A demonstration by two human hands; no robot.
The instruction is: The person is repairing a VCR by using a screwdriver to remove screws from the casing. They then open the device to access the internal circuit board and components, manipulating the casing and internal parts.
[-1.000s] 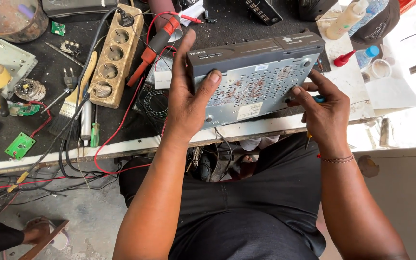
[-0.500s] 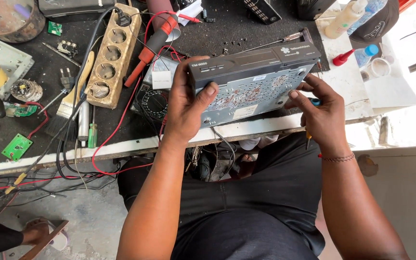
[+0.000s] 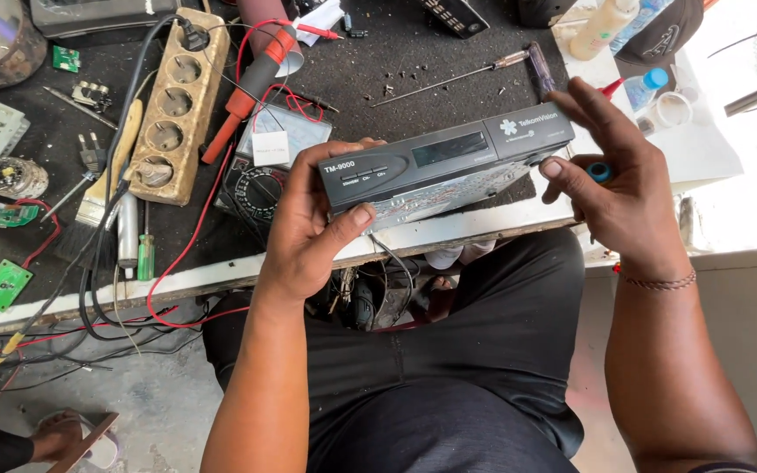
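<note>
Nearest: the seated person's lap in dark trousers [image 3: 449,368], both forearms coming up to the bench edge.

Change: a second ago the grey set-top box [image 3: 449,166] showed its perforated metal underside, tipped up on the bench. Half a second ago it was partway rolled. Now the dark front panel with its display window faces the camera, box lifted just above the near edge of the workbench [image 3: 221,276]. So the unit has been turned over in the hands, looks like an inspection of the front face after the bottom.

Left hand [image 3: 308,228]: closed on the box's left end, thumb on the lower edge, fingers wrapped behind. It carries the weight. Right hand [image 3: 615,175]: was gripping the right end earlier, now spread wide, only the thumb tip near or touching the right corner, fingers fanned loose. A small blue-handled tool [image 3: 600,171] peeks from the palm; can't tell how it's held.

Counts, moving outward:
- 1 set-top box
- 1 analog multimeter [image 3: 265,171] just behind the left hand, red leads trailing
- 1 wooden power strip [image 3: 168,114], five sockets showing, one plug in
- 1 red probe-like tool [image 3: 251,92]
- 1 long screwdriver [image 3: 475,74] with purple handle, far centre
- 2 small green circuit boards [image 3: 2,285] at the left; a third scrap at the far left top
- 1 plastic bottle [image 3: 641,88] with blue cap, far right
- 1 dark cap [image 3: 668,35] at the far corner

Lower left, another person's hand [image 3: 59,438] on the floor.
</note>
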